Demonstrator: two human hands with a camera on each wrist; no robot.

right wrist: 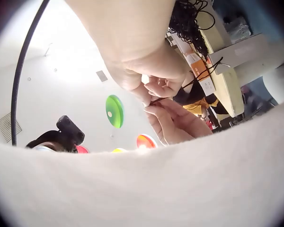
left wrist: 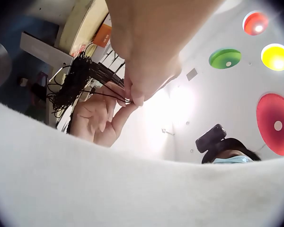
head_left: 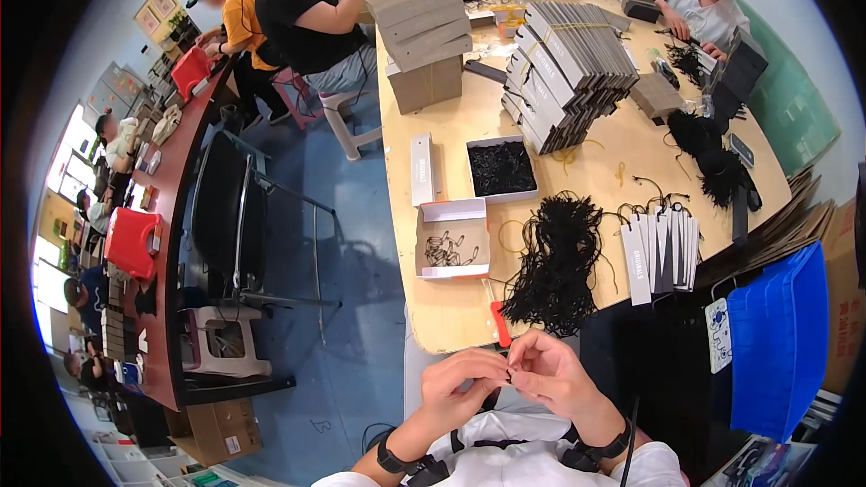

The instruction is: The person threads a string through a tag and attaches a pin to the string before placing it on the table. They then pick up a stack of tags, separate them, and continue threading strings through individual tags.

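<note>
Both hands meet in front of the body at the table's near edge. The left hand (head_left: 463, 385) and the right hand (head_left: 552, 379) pinch a small dark piece of cord between thumbs and fingertips. In the left wrist view thin black cord (left wrist: 114, 97) runs to the touching fingertips; in the right wrist view the cord (right wrist: 199, 77) trails out past the hands. Just beyond the hands lies a pile of black cords (head_left: 557, 261). An open box (head_left: 422, 261) of small metal pins stands left of it, with a box of black pieces (head_left: 502, 168) behind.
Grey tags with cords (head_left: 663, 248) lie right of the pile. Stacked grey tags (head_left: 564, 72) and cardboard boxes (head_left: 419, 22) stand farther back. Near the table edge is a red-handled tool (head_left: 500, 323). A blue bin (head_left: 778, 343) stands at the right; other people sit around.
</note>
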